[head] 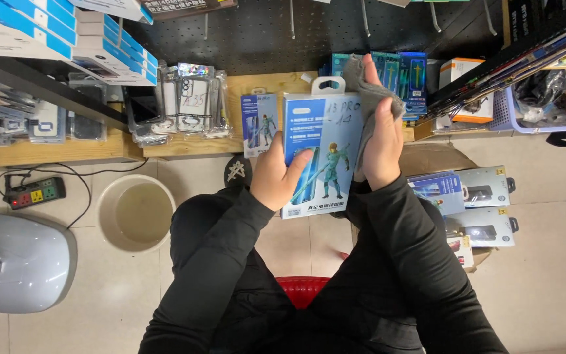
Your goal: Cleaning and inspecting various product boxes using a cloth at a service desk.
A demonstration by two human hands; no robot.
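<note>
left hand (275,178) has a closed grip on the blue box (321,154) at 12 o'clock above the lap; right hand (381,145) presses a grey cloth (367,92) to its 3 o'clock edge, fingers wrapped round it

The blue box (323,154) looks like glossy printed cardboard with a white plastic hanger tab. The grey cloth (376,98) is soft and matt. The shelf (54,152) is pale wood, the floor (545,275) is smooth tile. The clear cases (191,105) are in shiny plastic wrapping.
</note>
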